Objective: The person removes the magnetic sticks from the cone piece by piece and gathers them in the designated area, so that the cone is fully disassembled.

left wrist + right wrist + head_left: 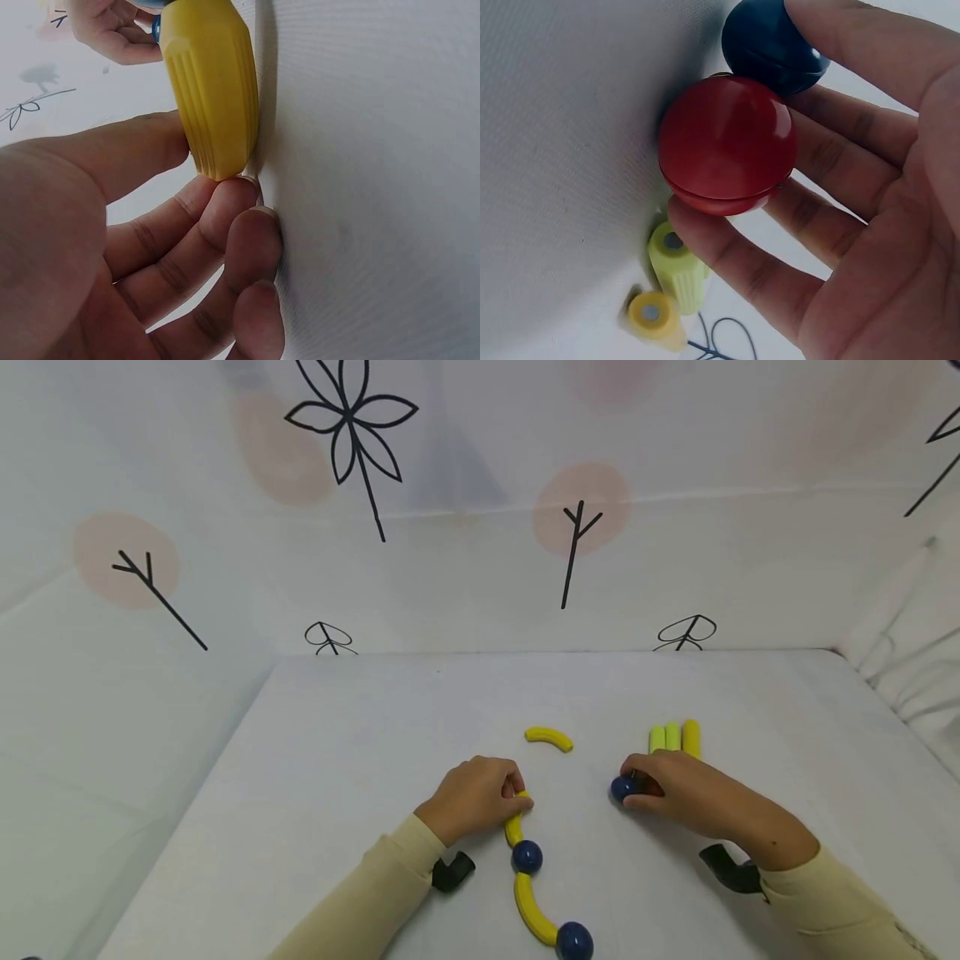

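Observation:
My left hand [474, 793] pinches the far end of a yellow curved rod [214, 97] between thumb and fingertips. Its near end meets a blue ball [527, 857], then a second yellow curved rod [531, 910] and a larger-looking blue ball [574, 941] follow in a chain towards me. To the right, my right hand [675, 783] holds a blue ball [769, 45] low over the white table, the thumb on one side and fingers on the other. A red ball [727, 142] sits against its fingers in the right wrist view; the hand hides it in the head view.
A loose yellow curved rod [549, 738] lies beyond both hands. Two lime-green rods [664, 737] and a straight yellow rod [692, 739] stand side by side behind the right hand, with grey discs in their ends. White patterned cloth [465, 577] walls the table [337, 760].

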`<state>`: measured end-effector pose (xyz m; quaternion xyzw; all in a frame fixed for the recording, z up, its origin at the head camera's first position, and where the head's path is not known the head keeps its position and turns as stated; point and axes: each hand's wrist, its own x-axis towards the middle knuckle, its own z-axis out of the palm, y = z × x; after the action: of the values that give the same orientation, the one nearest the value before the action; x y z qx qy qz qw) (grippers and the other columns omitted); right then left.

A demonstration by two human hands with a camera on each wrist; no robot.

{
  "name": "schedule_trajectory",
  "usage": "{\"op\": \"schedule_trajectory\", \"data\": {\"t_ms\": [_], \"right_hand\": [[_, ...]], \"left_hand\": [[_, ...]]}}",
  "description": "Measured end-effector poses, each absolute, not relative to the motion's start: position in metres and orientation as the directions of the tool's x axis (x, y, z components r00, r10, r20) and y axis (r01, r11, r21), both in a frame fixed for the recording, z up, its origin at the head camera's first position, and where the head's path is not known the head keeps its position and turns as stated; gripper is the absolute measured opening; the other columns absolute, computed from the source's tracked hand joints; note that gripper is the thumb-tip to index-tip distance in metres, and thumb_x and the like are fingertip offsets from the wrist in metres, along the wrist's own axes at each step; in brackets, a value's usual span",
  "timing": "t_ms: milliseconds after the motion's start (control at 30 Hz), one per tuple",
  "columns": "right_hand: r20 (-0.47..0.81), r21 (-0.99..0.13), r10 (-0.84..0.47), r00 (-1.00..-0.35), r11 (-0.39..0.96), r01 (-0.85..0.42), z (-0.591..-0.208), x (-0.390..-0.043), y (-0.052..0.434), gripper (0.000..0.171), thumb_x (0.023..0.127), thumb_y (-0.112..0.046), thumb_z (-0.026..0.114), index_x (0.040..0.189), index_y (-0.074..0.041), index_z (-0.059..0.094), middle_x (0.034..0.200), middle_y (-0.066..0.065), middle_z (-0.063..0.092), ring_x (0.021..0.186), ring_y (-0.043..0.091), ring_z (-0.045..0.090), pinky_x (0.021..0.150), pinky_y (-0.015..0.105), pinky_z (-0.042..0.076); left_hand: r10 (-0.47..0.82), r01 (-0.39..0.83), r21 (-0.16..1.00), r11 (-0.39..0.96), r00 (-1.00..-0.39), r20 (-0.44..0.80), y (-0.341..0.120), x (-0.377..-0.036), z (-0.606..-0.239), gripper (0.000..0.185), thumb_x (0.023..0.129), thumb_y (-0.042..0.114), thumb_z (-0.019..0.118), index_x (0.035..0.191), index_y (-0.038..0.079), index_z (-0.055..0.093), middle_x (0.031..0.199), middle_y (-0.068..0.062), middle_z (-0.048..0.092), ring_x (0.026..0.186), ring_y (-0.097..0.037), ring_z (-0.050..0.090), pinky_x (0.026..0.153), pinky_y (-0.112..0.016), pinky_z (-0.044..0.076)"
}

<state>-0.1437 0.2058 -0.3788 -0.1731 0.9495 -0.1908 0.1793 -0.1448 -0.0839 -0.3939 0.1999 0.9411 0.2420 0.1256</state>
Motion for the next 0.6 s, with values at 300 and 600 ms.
{"op": "schedule_trajectory", "data": {"t_ms": [300, 600], "right_hand": [[-0.265, -0.448, -0.400, -0.878, 0.857, -0.255, -0.3790, -0.1412, 0.2060, 0.043, 0.087, -0.033, 0.078, 0.120, -0.008, 0.066, 0.093, -0.002, 0.065, 0.081, 0.013, 0.055, 0.072, 0.032, 0.052], [-0.258, -0.392, -0.374, -0.891, 0.883, -0.258, -0.3799, -0.1405, 0.2038, 0.046, 0.085, -0.036, 0.079, 0.119, -0.008, 0.067, 0.098, -0.002, 0.068, 0.091, 0.014, 0.061, 0.086, 0.046, 0.055]], "left_hand": [[0.442, 0.318, 0.510, 0.799, -0.886, -0.140, -0.0831, -0.1452, -0.3951, 0.019, 0.088, 0.033, 0.078, 0.091, 0.016, 0.070, 0.069, 0.011, 0.057, 0.060, -0.003, 0.050, 0.057, -0.019, 0.041], [0.445, 0.327, 0.499, 0.803, -0.885, -0.136, -0.0822, -0.1448, -0.3953, 0.018, 0.088, 0.034, 0.078, 0.090, 0.017, 0.070, 0.068, 0.011, 0.057, 0.060, -0.003, 0.049, 0.057, -0.019, 0.040]]}}
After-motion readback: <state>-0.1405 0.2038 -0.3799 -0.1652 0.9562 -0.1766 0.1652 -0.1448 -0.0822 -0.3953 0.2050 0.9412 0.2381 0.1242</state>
